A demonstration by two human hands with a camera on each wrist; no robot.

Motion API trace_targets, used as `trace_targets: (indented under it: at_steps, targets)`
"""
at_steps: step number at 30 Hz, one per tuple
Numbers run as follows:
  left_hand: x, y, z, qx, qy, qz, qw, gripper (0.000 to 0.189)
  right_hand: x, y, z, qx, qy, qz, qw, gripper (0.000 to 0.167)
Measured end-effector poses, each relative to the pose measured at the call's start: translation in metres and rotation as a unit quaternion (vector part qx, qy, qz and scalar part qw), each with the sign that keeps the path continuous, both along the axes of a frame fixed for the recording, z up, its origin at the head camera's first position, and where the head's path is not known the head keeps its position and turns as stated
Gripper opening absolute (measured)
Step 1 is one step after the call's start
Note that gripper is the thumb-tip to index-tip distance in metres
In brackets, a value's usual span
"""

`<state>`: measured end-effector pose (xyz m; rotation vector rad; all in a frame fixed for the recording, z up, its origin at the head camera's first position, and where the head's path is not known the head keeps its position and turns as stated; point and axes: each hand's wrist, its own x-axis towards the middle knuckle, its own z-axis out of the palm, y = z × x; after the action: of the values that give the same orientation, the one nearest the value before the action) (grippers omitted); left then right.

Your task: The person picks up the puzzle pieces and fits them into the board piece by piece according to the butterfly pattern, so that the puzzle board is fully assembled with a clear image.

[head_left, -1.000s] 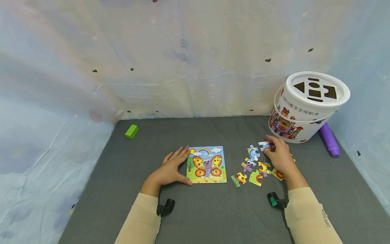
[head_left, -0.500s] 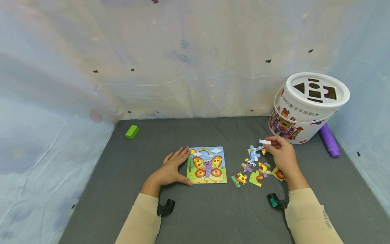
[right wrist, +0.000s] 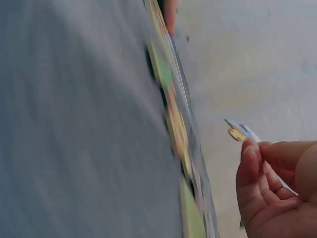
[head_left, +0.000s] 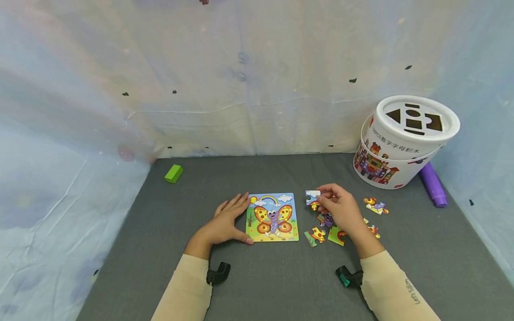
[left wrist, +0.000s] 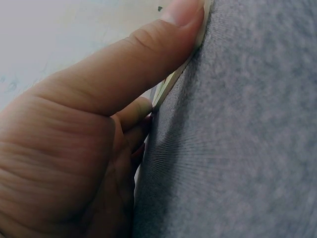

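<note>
A square butterfly picture board (head_left: 273, 227) lies flat on the grey table. My left hand (head_left: 225, 225) rests along its left side, fingers fairly straight, with fingertips at the top left corner and the thumb at the bottom left one. In the left wrist view the thumb (left wrist: 148, 49) touches the board's edge. My right hand (head_left: 341, 209) pinches a jigsaw piece (head_left: 312, 195) with cloud, blue and yellow on it, just right of the board. The right wrist view shows that piece (right wrist: 239, 133) between thumb and finger, raised off the table.
Loose puzzle pieces lie below the right hand, among them a green piece (head_left: 336, 235) and a yellow-green one (head_left: 315, 236). Others (head_left: 376, 206) are farther right. A white block bucket (head_left: 401, 142) and a purple tube (head_left: 433, 185) stand back right; a green block (head_left: 174, 173) sits back left.
My right hand picked up the cloud piece from the upper part of the pile and carried it left towards the board. The left hand and the board stayed put.
</note>
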<state>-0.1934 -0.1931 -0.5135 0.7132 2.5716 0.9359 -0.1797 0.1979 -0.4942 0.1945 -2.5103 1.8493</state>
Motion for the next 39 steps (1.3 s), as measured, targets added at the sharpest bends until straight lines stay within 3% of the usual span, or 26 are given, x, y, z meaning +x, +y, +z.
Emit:
trace_targets:
  at_steps: [8,13,17,20,23,26,29,32,34,39]
  targets:
    - [0.0,0.001,-0.002,0.002,0.001,0.003,1.0,0.133,0.005,-0.039,-0.01,-0.022,-0.015,0.056,0.9981,0.027]
    - [0.0,0.001,-0.001,0.001,0.0,0.004,1.0,0.133,0.004,-0.059,-0.016,-0.016,-0.022,0.066,0.9975,0.03]
    - [0.0,0.001,-0.002,0.0,0.0,0.004,1.0,0.133,0.003,-0.067,-0.02,0.013,-0.023,0.051,0.9984,0.037]
    - [0.0,0.0,-0.003,-0.004,0.0,0.003,1.0,0.133,0.005,-0.069,-0.02,0.076,0.012,0.032,0.9965,0.036]
    - [-0.001,0.0,-0.005,-0.005,0.001,0.004,1.0,0.133,0.01,-0.069,-0.015,0.174,0.076,0.044,0.9808,0.028]
    - [-0.001,-0.001,-0.005,-0.005,0.002,0.005,1.0,0.133,0.016,-0.072,-0.009,0.272,0.14,0.1,0.9468,0.029]
    - [-0.001,-0.002,-0.006,-0.009,0.002,0.004,0.9999,0.132,0.024,-0.077,-0.004,0.347,0.165,0.172,0.9069,0.049]
    - [-0.001,-0.001,-0.006,-0.009,0.002,0.005,1.0,0.131,0.03,-0.081,-0.003,0.4,0.147,0.213,0.8793,0.071]
    - [-0.002,-0.001,-0.006,-0.006,0.001,0.005,1.0,0.13,0.032,-0.082,-0.004,0.417,0.128,0.22,0.8726,0.081]
    - [-0.002,-0.001,-0.004,-0.007,0.0,0.003,1.0,0.131,0.033,-0.081,-0.006,0.415,0.096,0.207,0.8807,0.085]
